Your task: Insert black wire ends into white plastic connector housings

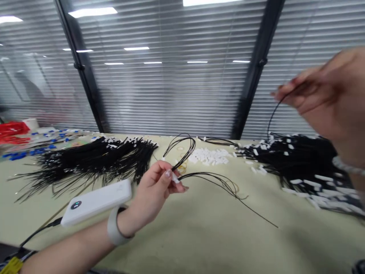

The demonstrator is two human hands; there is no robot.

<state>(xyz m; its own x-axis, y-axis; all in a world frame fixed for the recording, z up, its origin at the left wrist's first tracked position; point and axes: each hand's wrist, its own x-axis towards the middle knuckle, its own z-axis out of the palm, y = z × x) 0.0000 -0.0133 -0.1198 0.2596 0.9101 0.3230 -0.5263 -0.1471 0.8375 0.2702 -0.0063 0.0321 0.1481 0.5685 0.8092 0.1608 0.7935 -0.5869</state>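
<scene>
Black looped wires [182, 161] sit clamped in my left hand [155, 184]; my right hand [327, 82] grips a single strand [269, 121], right of the loops. Behind those loops I see white pieces [209, 156]; leftward, a power bank [98, 201]; either side, wire heaps [94, 160]; below, pale desk [199, 239]; beyond, blinds [176, 95].

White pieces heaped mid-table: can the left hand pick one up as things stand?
Probably not: the white pieces lie beyond the left hand, but its fingers are closed on a looped black wire bundle, which may need releasing first.
</scene>
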